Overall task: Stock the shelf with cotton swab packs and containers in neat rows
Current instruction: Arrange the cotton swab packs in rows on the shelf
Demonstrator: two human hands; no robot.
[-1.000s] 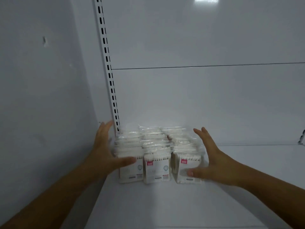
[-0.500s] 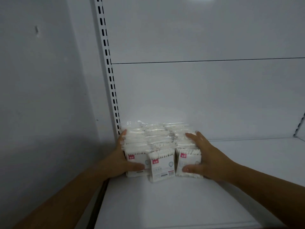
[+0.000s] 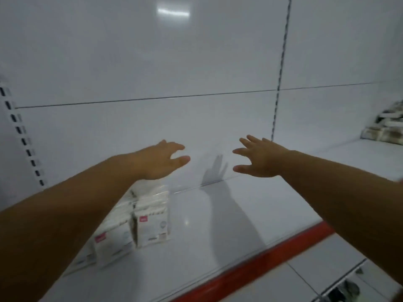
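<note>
Rows of white cotton swab packs (image 3: 150, 223) with small red labels stand at the left end of the white shelf (image 3: 218, 236), partly hidden behind my left forearm. My left hand (image 3: 161, 160) hovers above and behind the packs with fingers spread, holding nothing. My right hand (image 3: 259, 158) floats over bare shelf to the right of the packs, fingers also spread and empty. Neither hand touches the packs.
The shelf has a red front strip (image 3: 261, 260). A slotted upright (image 3: 24, 140) runs along the left, another (image 3: 279, 88) in the back panel. Patterned packaged goods (image 3: 386, 125) lie on the neighbouring shelf at far right. Tiled floor (image 3: 327, 271) shows below.
Both hands have let go of the packs and lifted up and to the right. The view has swung right, so the packs now lie at lower left.
</note>
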